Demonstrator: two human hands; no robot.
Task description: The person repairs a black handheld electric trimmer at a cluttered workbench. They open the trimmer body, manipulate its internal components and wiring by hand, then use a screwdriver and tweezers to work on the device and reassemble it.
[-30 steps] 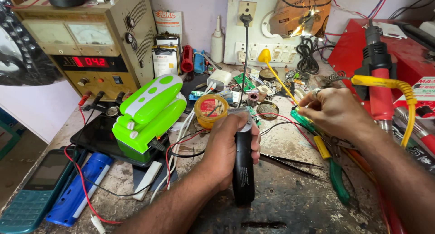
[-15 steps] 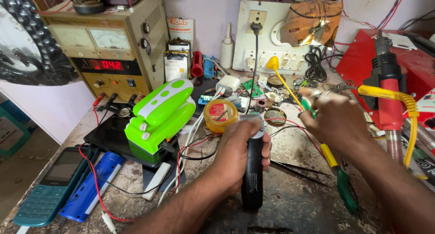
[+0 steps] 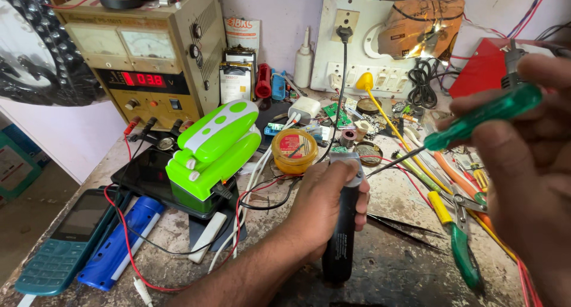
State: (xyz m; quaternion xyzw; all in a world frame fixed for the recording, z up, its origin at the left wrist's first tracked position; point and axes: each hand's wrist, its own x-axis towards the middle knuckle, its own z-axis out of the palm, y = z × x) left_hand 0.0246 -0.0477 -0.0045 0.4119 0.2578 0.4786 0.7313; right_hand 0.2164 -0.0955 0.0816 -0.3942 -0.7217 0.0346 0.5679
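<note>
Left hand (image 3: 324,209) grips the black cylindrical device (image 3: 344,224) upright at lower centre on the bench (image 3: 404,271). Right hand (image 3: 529,158) holds the green-handled screwdriver (image 3: 482,118), tip just beside the device's top. Seat the tip squarely; keep the body steady.

Both forearms bare, left hand (image 3: 324,206) and right hand (image 3: 529,182) seemingly ungloved, ringless.

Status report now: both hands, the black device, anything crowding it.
Left hand wrapped around black device, standing on bench. Right hand holds green screwdriver, tip at device's top. Wires, yellow tin close by.
</note>
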